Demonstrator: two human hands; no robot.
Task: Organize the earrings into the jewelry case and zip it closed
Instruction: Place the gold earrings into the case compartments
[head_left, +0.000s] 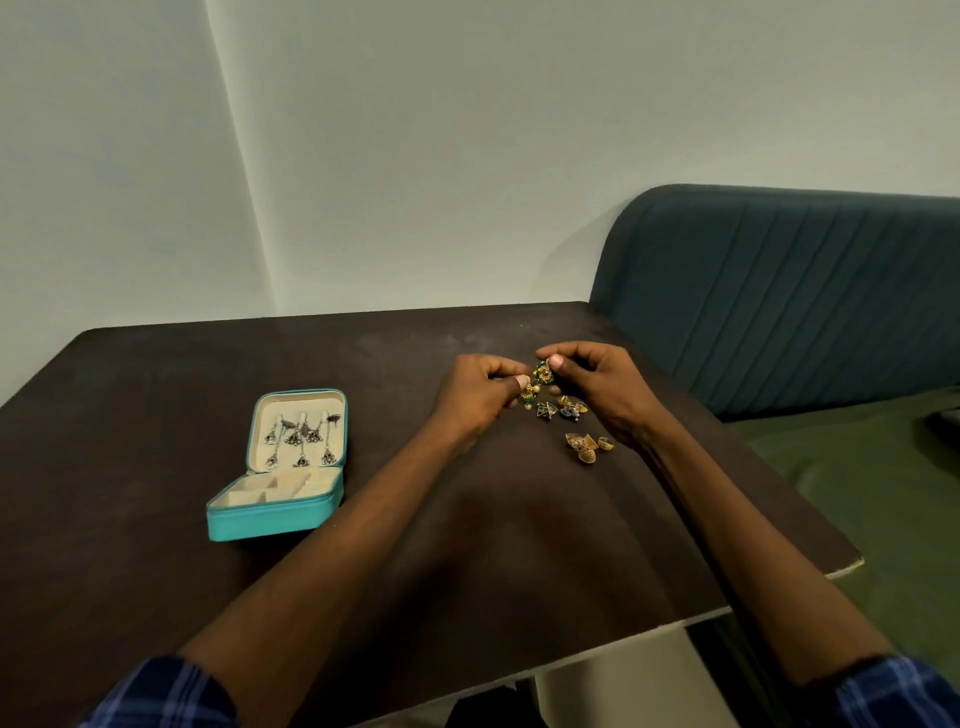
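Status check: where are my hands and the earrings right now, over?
Left hand and right hand both pinch green-gold earrings. Jewelry case open, unzipped. Loose earrings on table.

Blue plaid sleeves (166, 691) are pushed up, leaving both forearms bare.

The desk (363, 519) is dark brown with a pale edge along its near right side. The jewelry case (275, 514) is turquoise outside and cream inside, with dark silver earrings (301, 436) in its lid. Green and gold earrings (537, 382) lie among gold ones (584, 447). The seat (805, 291) is ribbed teal. Both sleeves (166, 696) are blue plaid.
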